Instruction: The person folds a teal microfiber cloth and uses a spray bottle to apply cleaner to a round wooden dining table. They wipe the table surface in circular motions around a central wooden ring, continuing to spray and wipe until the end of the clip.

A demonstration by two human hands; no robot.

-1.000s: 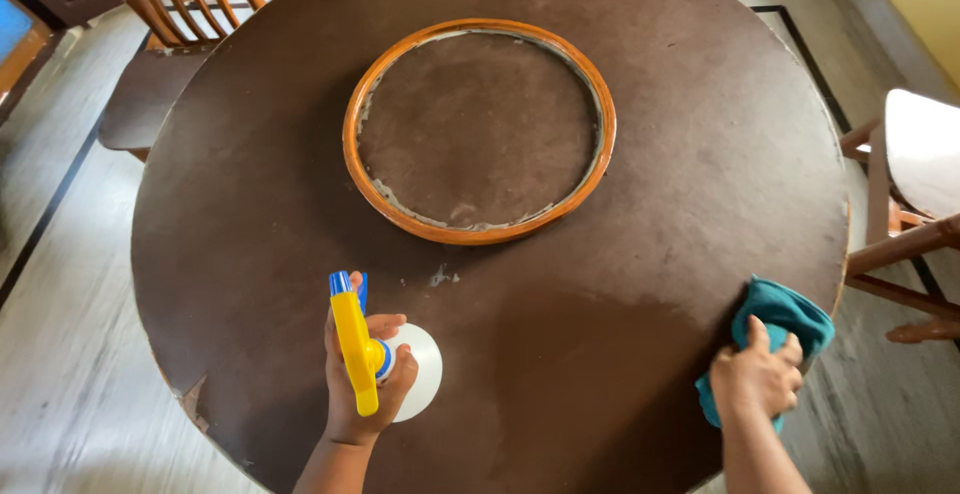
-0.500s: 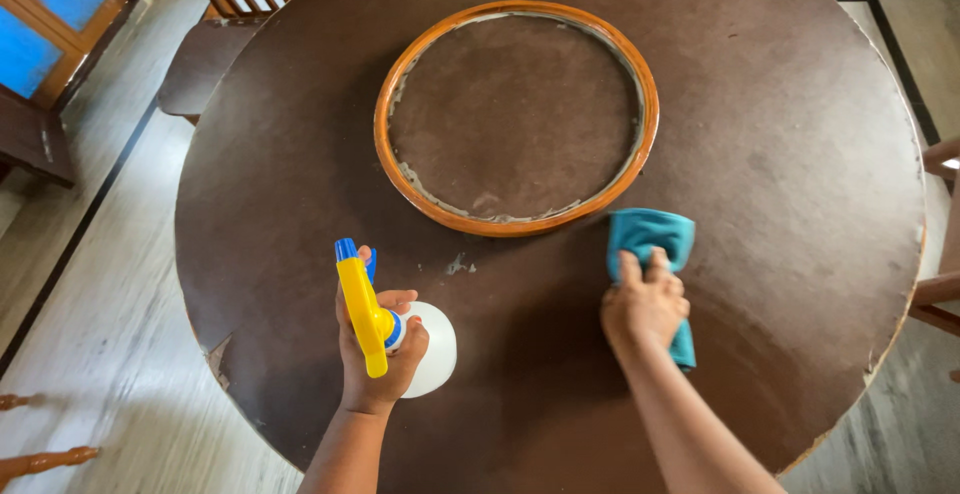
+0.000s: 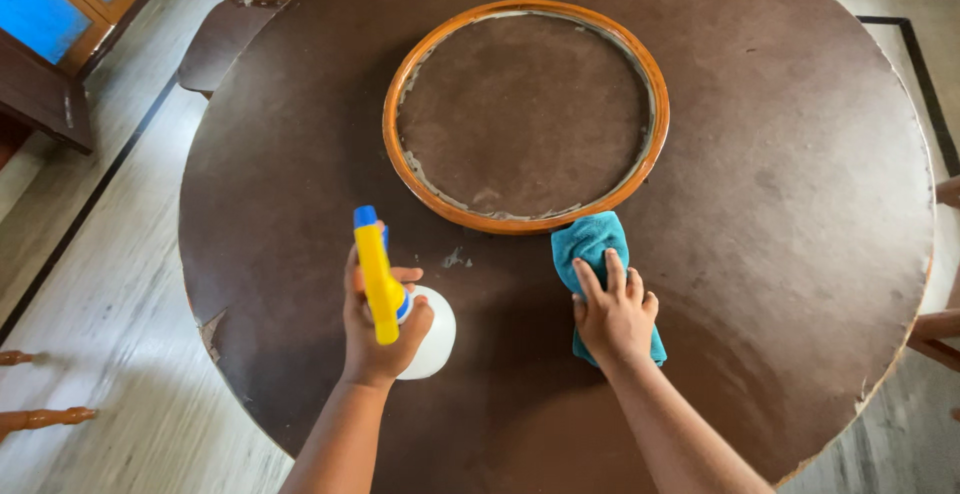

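Right hand pressing cloth has slid left along the surface — left fingers still grasping spray bottle.

This looks like a dining room in a home. A large round dark brown tabletop with a raised orange wooden ring at its centre stands on a pale wood-look floor, with a spindle-backed wooden chair drawn up and a blue-paned wooden door nearby.
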